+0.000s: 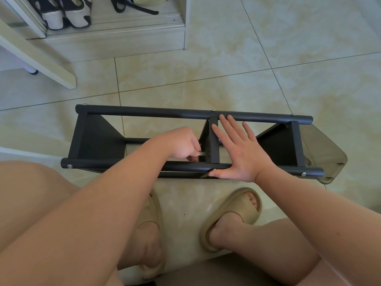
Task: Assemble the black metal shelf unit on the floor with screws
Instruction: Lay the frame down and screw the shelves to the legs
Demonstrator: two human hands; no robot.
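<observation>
The black metal shelf unit [144, 113] stands on the tiled floor in front of my feet, with two long round rails on top and three cross plates between them. Silver screw heads [70, 166] show at the rail ends and middles. My left hand [183, 144] reaches down between the rails and pinches a small silver tool [201, 154] against the left side of the middle cross plate [214, 145]. My right hand [239, 151] lies flat with spread fingers over the middle plate and the near rail, thumb along that rail.
A beige fabric piece [325, 153] hangs at the shelf's right end. My feet in tan slippers [233, 215] stand just before the shelf. A white cabinet with shoes [68, 15] is at the far left, and a white board [37, 60] leans beside it.
</observation>
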